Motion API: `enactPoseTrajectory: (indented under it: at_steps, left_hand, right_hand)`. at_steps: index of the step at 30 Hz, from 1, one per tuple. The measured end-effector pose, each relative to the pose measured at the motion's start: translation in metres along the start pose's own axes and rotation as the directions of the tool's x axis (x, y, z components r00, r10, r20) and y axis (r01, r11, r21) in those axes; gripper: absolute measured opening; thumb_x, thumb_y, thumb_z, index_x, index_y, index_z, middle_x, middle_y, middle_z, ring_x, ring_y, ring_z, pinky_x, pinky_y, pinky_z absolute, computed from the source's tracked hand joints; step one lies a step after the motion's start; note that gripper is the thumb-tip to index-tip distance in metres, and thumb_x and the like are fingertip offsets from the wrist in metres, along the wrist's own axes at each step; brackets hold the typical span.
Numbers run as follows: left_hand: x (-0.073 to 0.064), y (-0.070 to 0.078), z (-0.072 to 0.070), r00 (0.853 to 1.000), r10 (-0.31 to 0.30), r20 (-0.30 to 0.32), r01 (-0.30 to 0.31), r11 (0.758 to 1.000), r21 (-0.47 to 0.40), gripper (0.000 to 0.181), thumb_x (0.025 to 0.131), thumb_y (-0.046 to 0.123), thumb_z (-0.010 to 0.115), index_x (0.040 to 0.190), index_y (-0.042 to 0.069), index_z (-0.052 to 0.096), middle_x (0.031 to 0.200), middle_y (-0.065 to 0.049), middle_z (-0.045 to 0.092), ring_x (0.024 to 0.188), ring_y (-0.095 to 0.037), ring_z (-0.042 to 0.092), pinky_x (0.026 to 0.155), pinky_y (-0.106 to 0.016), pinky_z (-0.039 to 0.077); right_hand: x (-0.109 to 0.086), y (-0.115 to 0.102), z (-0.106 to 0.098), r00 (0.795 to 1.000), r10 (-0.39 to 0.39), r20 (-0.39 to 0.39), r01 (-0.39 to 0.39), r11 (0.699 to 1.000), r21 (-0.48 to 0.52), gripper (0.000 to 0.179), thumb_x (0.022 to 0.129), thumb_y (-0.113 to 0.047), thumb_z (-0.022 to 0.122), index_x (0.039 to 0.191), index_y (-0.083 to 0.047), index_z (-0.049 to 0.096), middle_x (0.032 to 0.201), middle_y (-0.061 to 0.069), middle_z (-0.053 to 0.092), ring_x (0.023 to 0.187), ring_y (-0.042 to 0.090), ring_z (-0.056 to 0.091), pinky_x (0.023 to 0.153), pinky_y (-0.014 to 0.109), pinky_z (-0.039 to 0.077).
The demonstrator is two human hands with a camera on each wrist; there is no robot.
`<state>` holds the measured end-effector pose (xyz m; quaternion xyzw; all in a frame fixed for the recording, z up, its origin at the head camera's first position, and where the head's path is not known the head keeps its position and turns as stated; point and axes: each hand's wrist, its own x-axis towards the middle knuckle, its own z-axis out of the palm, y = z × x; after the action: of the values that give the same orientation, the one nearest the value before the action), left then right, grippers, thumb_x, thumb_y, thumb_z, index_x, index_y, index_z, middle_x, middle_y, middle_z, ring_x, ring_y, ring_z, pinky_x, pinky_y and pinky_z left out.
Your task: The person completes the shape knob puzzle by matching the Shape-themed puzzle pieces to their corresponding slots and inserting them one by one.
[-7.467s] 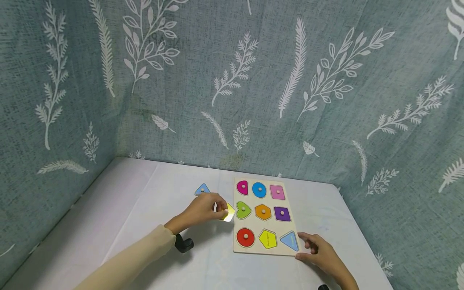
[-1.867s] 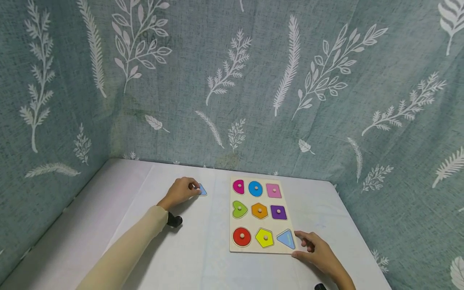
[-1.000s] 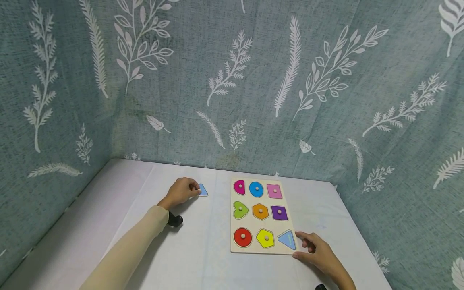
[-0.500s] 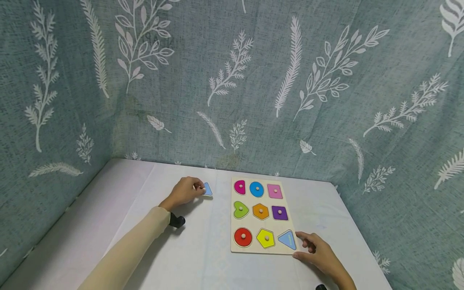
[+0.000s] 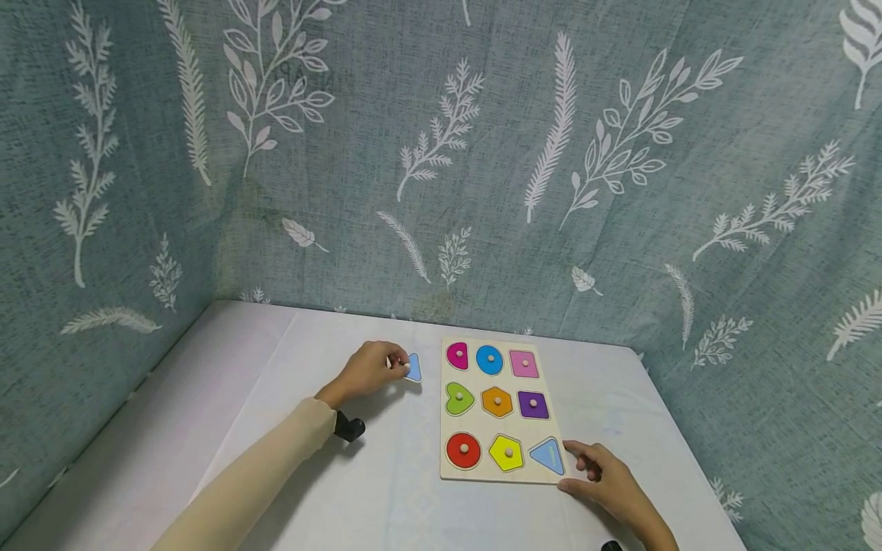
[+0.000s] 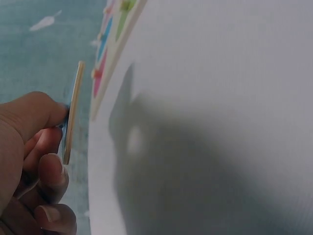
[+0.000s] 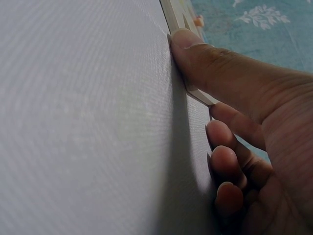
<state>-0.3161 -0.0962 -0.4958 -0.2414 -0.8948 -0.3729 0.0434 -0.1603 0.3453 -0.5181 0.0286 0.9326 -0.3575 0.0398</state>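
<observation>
My left hand (image 5: 372, 369) pinches the small knob of a blue triangle puzzle piece (image 5: 415, 369), left of the puzzle board (image 5: 482, 425). In the left wrist view the triangle's pale wooden edge (image 6: 73, 115) stands tilted above the white surface, its shadow below. The board lies flat, with knobbed shapes in it, among them a red circle (image 5: 463, 450), a yellow pentagon (image 5: 506, 453) and a green heart (image 5: 459, 399). At its near right corner is a blue triangular recess (image 5: 547, 456) without a knob. My right hand (image 5: 609, 478) holds that corner between thumb and index finger.
A white cloth (image 5: 386, 490) covers the table. Grey-green curtains (image 5: 386, 138) with white leaf prints rise at the back and both sides. A black wrist strap device (image 5: 350, 427) sits below my left sleeve (image 5: 255, 478).
The yellow pentagon, earlier in my left hand, now sits in the board. My left hand took hold of the blue triangle and carried it right, toward the board. My right hand stayed put.
</observation>
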Motion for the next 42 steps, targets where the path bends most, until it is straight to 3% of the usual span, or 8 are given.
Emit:
enactPoseTrajectory:
  at_steps: [21, 33, 42]
  left_hand:
    - [0.007, 0.064, 0.040, 0.992, 0.107, 0.066, -0.106, 0.994, -0.011, 0.009, 0.090, 0.018, 0.077, 0.085, 0.017, 0.070, 0.068, 0.010, 0.054, 0.061, -0.006, 0.046, 0.057, -0.024, 0.037]
    - [0.013, 0.097, 0.064, 0.977, 0.174, 0.124, -0.166, 0.984, -0.068, 0.006, 0.090, 0.019, 0.079, 0.089, 0.016, 0.074, 0.066, 0.010, 0.056, 0.063, -0.006, 0.051, 0.056, -0.023, 0.043]
    - [0.014, 0.119, 0.083, 0.964, 0.215, 0.156, -0.210, 0.976, -0.050, 0.008, 0.089, 0.023, 0.079, 0.091, 0.017, 0.075, 0.070, 0.015, 0.057, 0.070, -0.003, 0.052, 0.062, -0.019, 0.047]
  right_hand:
    - [0.002, 0.000, -0.002, 1.000, -0.009, 0.005, 0.009, 1.000, 0.008, 0.073, 0.070, -0.027, 0.095, 0.134, -0.008, 0.067, 0.092, 0.001, 0.049, 0.084, 0.017, 0.044, 0.068, 0.029, 0.039]
    - [0.001, 0.001, 0.000, 1.000, -0.003, -0.003, 0.003, 1.000, -0.003, 0.073, 0.069, -0.027, 0.096, 0.134, -0.008, 0.067, 0.092, 0.001, 0.048, 0.083, 0.017, 0.044, 0.067, 0.029, 0.039]
    - [0.001, 0.004, 0.001, 1.000, 0.010, -0.003, -0.010, 1.000, 0.005, 0.072, 0.070, -0.028, 0.096, 0.133, -0.009, 0.067, 0.091, 0.001, 0.048, 0.084, 0.017, 0.045, 0.068, 0.028, 0.039]
